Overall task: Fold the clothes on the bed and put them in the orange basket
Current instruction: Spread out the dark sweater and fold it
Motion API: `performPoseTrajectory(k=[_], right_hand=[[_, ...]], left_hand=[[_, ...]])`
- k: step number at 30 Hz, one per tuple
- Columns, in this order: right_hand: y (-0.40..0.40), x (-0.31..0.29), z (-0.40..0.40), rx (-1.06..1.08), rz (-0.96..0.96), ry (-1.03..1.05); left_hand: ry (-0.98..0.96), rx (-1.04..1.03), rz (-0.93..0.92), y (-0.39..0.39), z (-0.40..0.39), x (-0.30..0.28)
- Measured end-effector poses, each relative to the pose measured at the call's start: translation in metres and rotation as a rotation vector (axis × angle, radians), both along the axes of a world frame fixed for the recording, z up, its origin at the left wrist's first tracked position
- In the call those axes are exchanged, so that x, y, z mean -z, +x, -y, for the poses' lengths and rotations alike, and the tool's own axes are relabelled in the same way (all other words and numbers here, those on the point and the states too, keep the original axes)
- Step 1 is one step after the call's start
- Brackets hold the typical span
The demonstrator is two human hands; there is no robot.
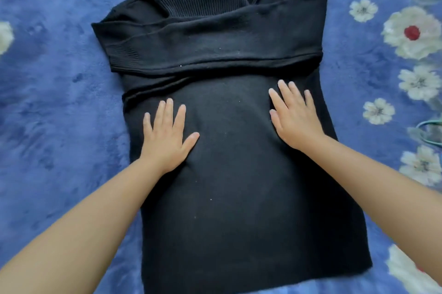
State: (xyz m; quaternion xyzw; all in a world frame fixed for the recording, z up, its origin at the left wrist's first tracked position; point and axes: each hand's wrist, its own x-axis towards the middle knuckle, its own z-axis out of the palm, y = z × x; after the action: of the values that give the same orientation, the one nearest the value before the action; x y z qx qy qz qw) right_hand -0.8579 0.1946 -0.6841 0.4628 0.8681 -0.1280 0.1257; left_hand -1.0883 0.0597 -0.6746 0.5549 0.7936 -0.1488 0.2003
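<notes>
A black knit sweater [229, 198] lies flat on the bed, its body running toward me. Both sleeves are folded across the chest in a band at the far end, below the ribbed collar. My left hand [166, 135] rests palm down on the left half of the sweater's body, fingers spread. My right hand [293, 116] lies flat on the right half, just below the folded sleeves. Neither hand grips any fabric. The orange basket is not in view.
A blue plush bedspread [59, 102] with white and pink flowers covers the bed all around the sweater. A thin green loop [428, 131] pokes in at the right edge.
</notes>
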Motion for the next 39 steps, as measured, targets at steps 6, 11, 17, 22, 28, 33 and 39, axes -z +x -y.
performPoseTrajectory(k=[6,11,17,22,28,33,39], right_hand=[[0.091,-0.007,0.073,-0.229,-0.002,-0.013],[0.166,-0.006,0.122,-0.423,-0.015,0.0],[0.208,-0.013,0.164,-0.424,-0.067,0.024],[0.196,-0.016,0.174,-0.416,-0.028,0.156],[0.175,-0.043,0.156,-0.307,-0.164,0.292],[0.177,-0.075,0.156,0.273,-0.464,0.25],[0.185,-0.111,0.184,0.294,-0.536,0.188]], left_hand=[[0.118,0.15,0.08,0.051,0.105,0.006],[0.059,0.348,0.097,0.067,0.159,0.002],[0.086,0.575,0.099,0.075,0.207,-0.004],[0.094,0.438,0.059,0.092,0.231,-0.002],[0.283,0.33,-0.009,0.089,0.214,-0.014],[0.29,0.055,0.03,0.066,0.188,-0.056],[0.265,0.294,0.029,0.048,0.205,-0.095]])
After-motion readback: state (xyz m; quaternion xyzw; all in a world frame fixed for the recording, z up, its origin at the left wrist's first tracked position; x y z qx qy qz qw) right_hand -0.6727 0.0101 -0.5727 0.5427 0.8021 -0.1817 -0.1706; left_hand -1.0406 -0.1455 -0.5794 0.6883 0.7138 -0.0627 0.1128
